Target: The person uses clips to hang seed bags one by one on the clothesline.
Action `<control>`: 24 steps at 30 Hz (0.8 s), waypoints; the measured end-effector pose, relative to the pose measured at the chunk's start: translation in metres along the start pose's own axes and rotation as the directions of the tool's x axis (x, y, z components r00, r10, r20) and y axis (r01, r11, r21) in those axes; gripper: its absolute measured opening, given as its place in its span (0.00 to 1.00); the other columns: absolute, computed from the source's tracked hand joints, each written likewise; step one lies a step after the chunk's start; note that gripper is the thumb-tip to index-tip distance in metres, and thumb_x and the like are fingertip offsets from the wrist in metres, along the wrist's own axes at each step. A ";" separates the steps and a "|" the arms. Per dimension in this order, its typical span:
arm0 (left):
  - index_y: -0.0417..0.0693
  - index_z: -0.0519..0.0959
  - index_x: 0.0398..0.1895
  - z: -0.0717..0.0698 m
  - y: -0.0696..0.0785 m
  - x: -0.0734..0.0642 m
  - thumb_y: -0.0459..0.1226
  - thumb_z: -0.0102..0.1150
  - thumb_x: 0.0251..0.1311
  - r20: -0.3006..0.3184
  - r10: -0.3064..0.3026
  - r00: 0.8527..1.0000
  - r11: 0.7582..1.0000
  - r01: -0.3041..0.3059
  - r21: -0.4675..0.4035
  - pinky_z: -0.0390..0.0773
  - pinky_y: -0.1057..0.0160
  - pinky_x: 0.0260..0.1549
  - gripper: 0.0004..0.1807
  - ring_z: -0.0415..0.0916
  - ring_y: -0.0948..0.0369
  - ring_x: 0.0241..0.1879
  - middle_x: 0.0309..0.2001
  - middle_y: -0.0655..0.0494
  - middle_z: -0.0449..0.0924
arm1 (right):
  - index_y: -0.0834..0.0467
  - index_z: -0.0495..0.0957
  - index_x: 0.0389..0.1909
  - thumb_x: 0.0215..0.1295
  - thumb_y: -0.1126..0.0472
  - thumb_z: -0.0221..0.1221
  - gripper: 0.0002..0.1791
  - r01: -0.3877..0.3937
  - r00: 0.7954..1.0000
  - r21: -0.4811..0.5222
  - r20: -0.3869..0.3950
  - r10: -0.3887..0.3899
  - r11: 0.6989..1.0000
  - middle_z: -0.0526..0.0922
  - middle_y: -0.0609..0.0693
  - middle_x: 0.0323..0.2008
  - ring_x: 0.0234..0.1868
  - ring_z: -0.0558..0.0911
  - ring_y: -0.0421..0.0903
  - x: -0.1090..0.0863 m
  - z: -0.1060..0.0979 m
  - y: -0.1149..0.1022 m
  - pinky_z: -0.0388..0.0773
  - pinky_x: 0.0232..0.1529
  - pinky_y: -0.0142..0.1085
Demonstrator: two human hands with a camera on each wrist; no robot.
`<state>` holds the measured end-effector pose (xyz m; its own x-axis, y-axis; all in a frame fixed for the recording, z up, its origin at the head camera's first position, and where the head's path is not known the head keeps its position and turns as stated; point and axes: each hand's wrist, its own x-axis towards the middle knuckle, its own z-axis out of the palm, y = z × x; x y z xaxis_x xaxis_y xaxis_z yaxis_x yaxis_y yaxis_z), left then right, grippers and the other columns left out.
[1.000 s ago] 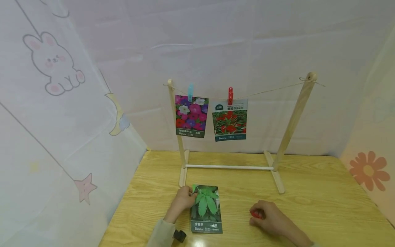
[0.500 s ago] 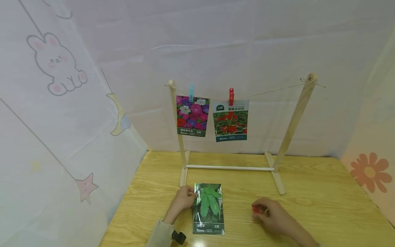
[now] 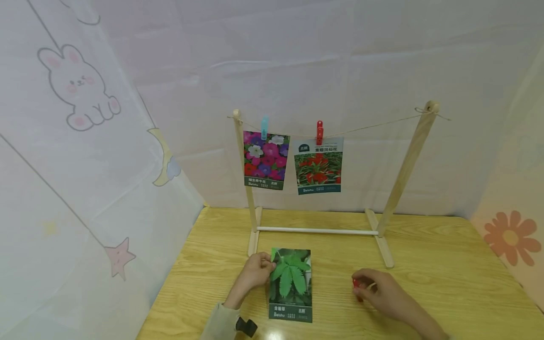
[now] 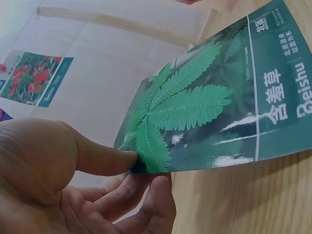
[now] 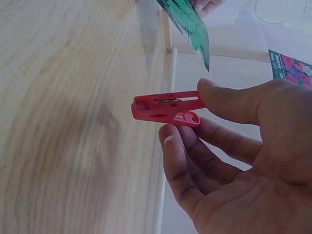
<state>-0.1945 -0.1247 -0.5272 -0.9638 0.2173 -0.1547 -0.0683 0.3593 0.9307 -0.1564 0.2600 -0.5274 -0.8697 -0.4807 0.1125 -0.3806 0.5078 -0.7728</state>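
Observation:
My left hand pinches the upper left edge of a seed packet with a green leaf picture. In the left wrist view the thumb lies on the front of the packet, the fingers behind it, and the packet is tilted up off the table. To the right, my right hand holds a red clothespin between thumb and fingers. On the string hang a petunia-picture packet under a blue clothespin and a red-flower packet under another red clothespin.
A wooden stand, with left post and right post, carries the string at the back of the table. A white rod joins its feet. Printed cloth walls enclose the table's back and sides.
The leaf packet has shifted slightly right and up in my left hand. My right hand has moved a little to the right and up, still holding the red clothespin.

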 end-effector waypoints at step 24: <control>0.37 0.79 0.52 0.006 0.032 -0.008 0.35 0.58 0.79 0.026 0.109 0.994 0.990 -0.111 0.091 0.79 0.59 0.30 0.10 0.82 0.55 0.35 0.44 0.43 0.89 | 0.65 0.82 0.57 0.74 0.60 0.67 0.17 0.012 0.993 -0.076 -0.114 -0.020 0.997 0.90 0.49 0.43 0.41 0.83 0.30 -0.005 -0.028 -0.012 0.86 0.39 0.33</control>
<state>-0.1876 -0.1095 -0.4978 -0.9584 0.2787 -0.0613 0.0622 0.4138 0.9082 -0.1569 0.2764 -0.5015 -0.8919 -0.4061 0.1989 -0.4136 0.5550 -0.7218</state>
